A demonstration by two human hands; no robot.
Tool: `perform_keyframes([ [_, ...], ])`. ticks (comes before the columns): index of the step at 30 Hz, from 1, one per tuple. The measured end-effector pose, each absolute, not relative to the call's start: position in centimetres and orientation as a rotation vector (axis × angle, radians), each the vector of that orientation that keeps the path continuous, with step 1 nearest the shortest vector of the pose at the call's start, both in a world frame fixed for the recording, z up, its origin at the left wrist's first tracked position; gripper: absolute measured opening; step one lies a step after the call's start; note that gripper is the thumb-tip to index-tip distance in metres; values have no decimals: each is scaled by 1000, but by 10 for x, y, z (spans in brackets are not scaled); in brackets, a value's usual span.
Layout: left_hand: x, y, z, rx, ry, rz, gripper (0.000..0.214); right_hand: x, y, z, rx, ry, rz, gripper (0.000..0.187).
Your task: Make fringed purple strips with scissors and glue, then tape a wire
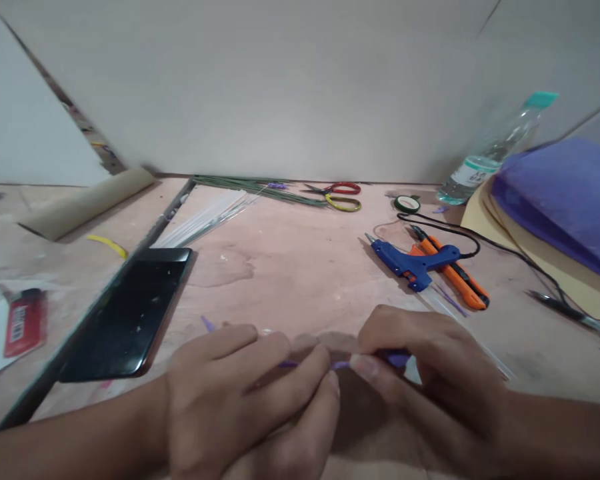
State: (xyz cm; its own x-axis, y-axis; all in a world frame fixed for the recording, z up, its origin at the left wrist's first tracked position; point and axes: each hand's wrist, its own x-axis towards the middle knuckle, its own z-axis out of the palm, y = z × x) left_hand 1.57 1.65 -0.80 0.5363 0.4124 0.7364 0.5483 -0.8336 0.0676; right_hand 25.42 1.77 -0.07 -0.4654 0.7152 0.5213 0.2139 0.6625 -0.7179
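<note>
Low in the head view, a narrow, twisted purple strip [341,365], which looks like paper, stretches between my two hands. My left hand [250,393] is closed with its fingertips pinching one end, and its fingers cover much of that end. Thumb and forefinger of my right hand [430,357] grip the other end, where a wider purple part shows behind the thumb. Just beyond my right hand lie a blue glue gun [413,261] and an orange utility knife [457,277]. A small purple scrap [207,324] rests beyond my left hand.
A black phone [130,313] lies left of my hands, over a gap between boards. Green stems [260,189], scissors [340,193], green tape [407,203] and a water bottle [485,163] stand or lie at the back. Purple sheets [565,193] are stacked right; a cardboard tube [90,203] lies left.
</note>
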Motion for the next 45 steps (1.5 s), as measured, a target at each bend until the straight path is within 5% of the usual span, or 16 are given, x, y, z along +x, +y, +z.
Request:
perform_keyframes([
  [5,-1,56,-4,-2745,-423,-1133,22,263,38,0,-1074,-1803,806,20],
  [12,6,72,-10,-2888,-823,-1291,15,281,80,18,-1138,-1601,590,49],
  [14,7,71,-11,-2929,-806,-1299,15,284,82,22,-1142,-1554,569,44],
  [17,6,71,-11,-3007,-749,-1247,15,282,79,25,-1097,-1690,647,10],
  [20,6,70,-9,-2981,-640,-1225,15,274,67,23,-1079,-1997,765,26],
  [24,5,70,-6,-2901,-435,-1228,8,261,46,16,-1065,-2181,896,11],
  [37,15,49,-5,-2991,-765,-1144,16,257,30,4,-839,-2366,370,10],
  [45,11,47,-4,-2921,-690,-1165,17,259,27,2,-794,-2276,396,14],
])
